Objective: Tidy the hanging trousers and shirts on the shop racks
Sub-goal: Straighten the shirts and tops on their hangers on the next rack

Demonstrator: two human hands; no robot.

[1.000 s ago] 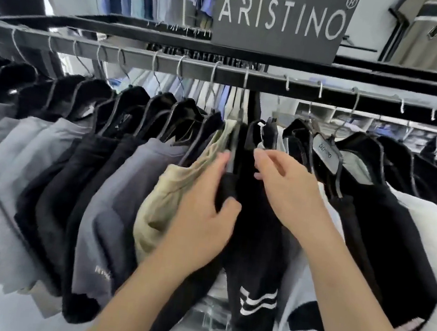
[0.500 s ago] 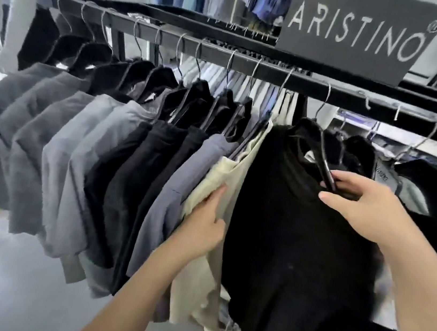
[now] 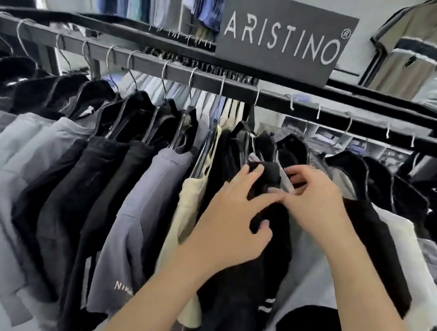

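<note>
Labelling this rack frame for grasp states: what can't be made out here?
- Head view: left hand fingertips, sunk in the black shirt folds.
- Right hand palm side and what it pinches, turned from the camera.
- Black shirt's hanger, mostly buried between garments.
- Grey shirt hem logo, cut off by the left forearm.
- Rail ends, past both edges.
</note>
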